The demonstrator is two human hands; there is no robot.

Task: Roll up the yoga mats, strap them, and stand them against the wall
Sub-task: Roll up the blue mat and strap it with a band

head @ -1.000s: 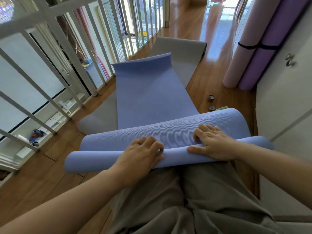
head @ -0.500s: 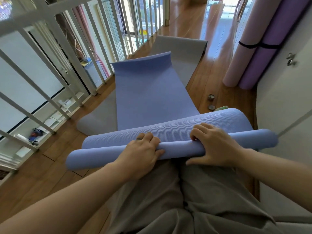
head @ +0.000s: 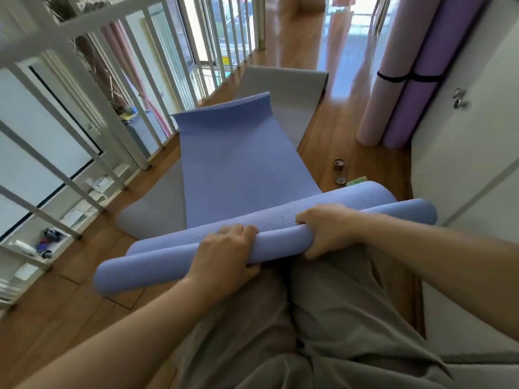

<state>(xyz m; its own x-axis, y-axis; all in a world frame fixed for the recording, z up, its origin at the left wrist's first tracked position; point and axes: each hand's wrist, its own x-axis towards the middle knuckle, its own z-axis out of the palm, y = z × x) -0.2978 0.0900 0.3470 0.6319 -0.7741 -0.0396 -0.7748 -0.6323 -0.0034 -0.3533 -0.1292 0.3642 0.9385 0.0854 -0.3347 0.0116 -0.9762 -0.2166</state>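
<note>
Daylight came through the windows (head: 224, 37) at the top of the frame and left white glare on the wooden floor (head: 342, 51) there. The scene was bright, with soft shadows. Wide-angle distortion bent the railing (head: 84, 88) at upper left. The blue mat (head: 157, 268) looked slightly blurred at lower left.

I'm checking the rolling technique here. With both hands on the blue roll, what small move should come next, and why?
Probably roll it forward a turn, away from the body. The left hand and right hand grip only a thin started roll of the blue mat, and most of its length lies flat ahead on the grey mat, so strapping looks premature.
</note>
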